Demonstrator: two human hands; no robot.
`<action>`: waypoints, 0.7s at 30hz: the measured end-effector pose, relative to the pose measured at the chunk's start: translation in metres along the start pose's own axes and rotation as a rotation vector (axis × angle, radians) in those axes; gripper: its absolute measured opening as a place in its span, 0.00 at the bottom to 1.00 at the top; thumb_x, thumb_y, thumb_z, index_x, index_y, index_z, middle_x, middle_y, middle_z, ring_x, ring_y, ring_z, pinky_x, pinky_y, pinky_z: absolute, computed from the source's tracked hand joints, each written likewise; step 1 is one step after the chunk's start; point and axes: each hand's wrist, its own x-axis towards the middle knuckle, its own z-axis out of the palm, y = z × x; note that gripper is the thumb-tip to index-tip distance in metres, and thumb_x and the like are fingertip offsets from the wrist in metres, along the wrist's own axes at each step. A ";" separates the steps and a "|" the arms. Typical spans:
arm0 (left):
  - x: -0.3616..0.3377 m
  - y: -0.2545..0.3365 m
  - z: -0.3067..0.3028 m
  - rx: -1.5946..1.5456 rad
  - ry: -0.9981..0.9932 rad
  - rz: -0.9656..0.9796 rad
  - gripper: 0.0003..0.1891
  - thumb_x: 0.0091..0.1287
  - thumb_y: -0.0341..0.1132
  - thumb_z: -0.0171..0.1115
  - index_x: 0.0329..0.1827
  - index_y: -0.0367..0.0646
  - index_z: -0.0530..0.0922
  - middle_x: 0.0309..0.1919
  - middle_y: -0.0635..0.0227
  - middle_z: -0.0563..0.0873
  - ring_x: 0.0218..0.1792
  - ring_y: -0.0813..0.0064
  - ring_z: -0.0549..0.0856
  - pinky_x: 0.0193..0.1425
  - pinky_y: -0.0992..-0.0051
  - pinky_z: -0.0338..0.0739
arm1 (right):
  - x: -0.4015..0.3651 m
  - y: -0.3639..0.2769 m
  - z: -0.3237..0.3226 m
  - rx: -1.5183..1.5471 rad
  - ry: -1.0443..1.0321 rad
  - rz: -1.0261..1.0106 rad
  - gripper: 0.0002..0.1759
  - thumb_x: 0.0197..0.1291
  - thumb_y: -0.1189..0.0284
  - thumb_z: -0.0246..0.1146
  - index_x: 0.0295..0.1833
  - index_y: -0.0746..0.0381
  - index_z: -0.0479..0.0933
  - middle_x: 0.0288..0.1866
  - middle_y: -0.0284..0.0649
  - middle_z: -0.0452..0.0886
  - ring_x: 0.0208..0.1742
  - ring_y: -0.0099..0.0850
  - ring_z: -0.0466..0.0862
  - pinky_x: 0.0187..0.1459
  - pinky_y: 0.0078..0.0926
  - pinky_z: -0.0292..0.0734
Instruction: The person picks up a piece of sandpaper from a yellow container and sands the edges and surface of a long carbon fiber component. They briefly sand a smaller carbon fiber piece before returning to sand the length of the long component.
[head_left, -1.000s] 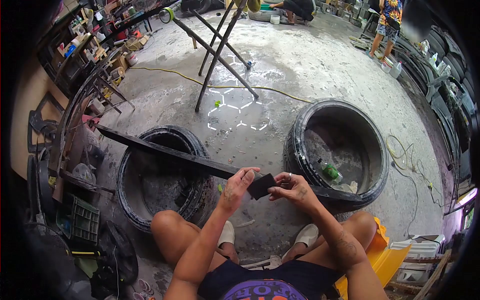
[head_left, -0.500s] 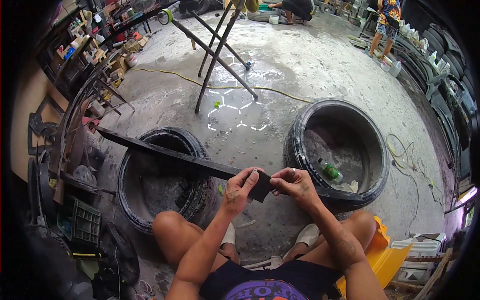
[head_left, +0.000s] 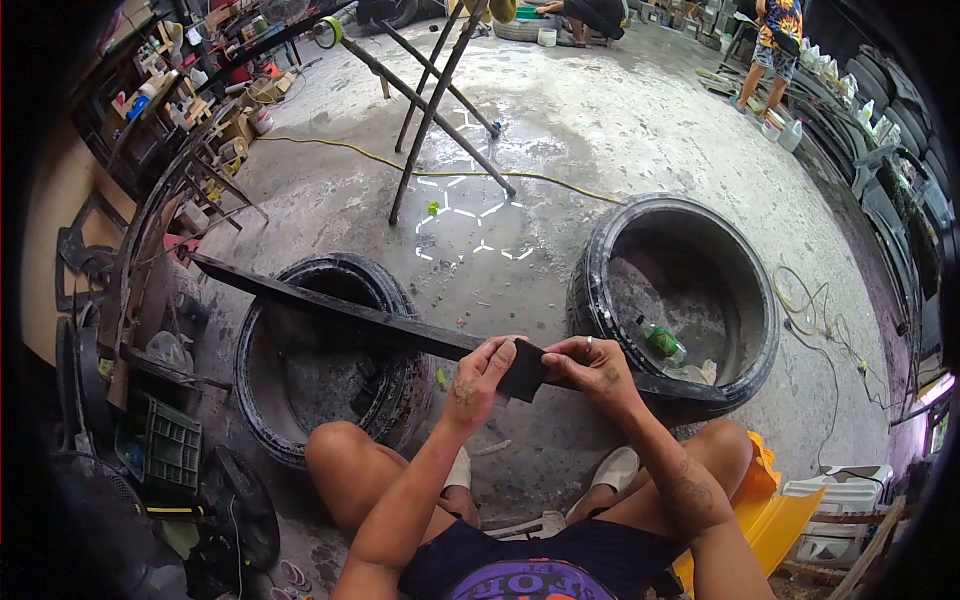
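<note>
A small, dark, square sheet of sandpaper (head_left: 523,373) is held up between my two hands, over a long black strip. My left hand (head_left: 479,379) pinches its left side with the thumb on top. At the upper right corner, the fingers of my right hand (head_left: 596,373) are pinched on the same sheet; a ring shows on one finger. The long black strip (head_left: 360,322) lies across two tires, passing behind my hands. Its left end reaches beyond the left tire (head_left: 262,425), and its right end rests on the right tire (head_left: 590,290).
Inside the right tire lies a green-labelled bottle (head_left: 662,343). A metal stand (head_left: 430,110) rises ahead, with a yellow hose (head_left: 350,150) on the floor. A green crate (head_left: 172,443) sits left, a yellow panel (head_left: 755,520) right. Two people are farther back.
The sheet has turned slightly between my fingers and its face shows a little more. My right fingers have shifted slightly on its corner. The strip and tires have stayed put.
</note>
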 end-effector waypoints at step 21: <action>-0.006 -0.020 0.004 -0.601 -0.117 -0.251 0.31 0.85 0.55 0.47 0.72 0.35 0.74 0.56 0.65 0.86 0.51 0.79 0.85 0.54 0.76 0.81 | 0.001 0.015 0.010 0.025 -0.048 -0.123 0.13 0.73 0.77 0.66 0.58 0.71 0.85 0.54 0.41 0.90 0.50 0.23 0.86 0.56 0.25 0.86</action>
